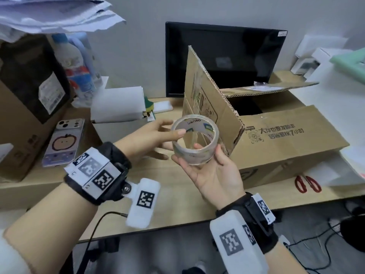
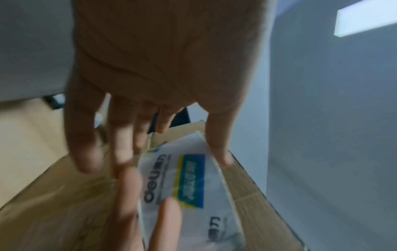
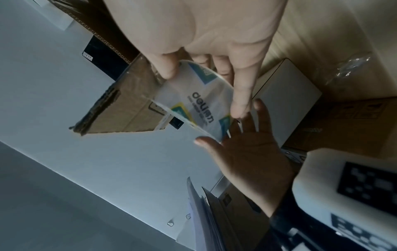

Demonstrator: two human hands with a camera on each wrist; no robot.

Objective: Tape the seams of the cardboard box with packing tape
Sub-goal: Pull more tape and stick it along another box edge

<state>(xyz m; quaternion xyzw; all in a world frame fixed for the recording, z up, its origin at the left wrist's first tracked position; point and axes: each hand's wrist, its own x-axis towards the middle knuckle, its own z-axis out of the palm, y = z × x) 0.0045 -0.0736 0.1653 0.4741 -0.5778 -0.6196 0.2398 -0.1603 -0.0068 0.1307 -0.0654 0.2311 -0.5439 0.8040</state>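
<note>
A clear packing tape roll (image 1: 194, 139) is held up above the desk in front of the cardboard box (image 1: 286, 139). My right hand (image 1: 207, 151) grips it from below, palm up, thumb inside the core (image 3: 167, 71) and fingers (image 3: 242, 95) round the outside. My left hand (image 1: 167, 135) is spread beside the roll, its thumb (image 2: 222, 156) resting on the rim and its fingers (image 2: 120, 144) straight. The box lies on its side with its flaps open; one flap (image 1: 203, 91) stands upright just behind the roll.
Red scissors (image 1: 308, 183) lie near the desk's front edge, right of the box. A black monitor (image 1: 225, 56) stands behind it. A phone (image 1: 63, 143), a white carton (image 1: 118, 105), bottles (image 1: 79, 62) and a big brown box (image 1: 25, 115) crowd the left.
</note>
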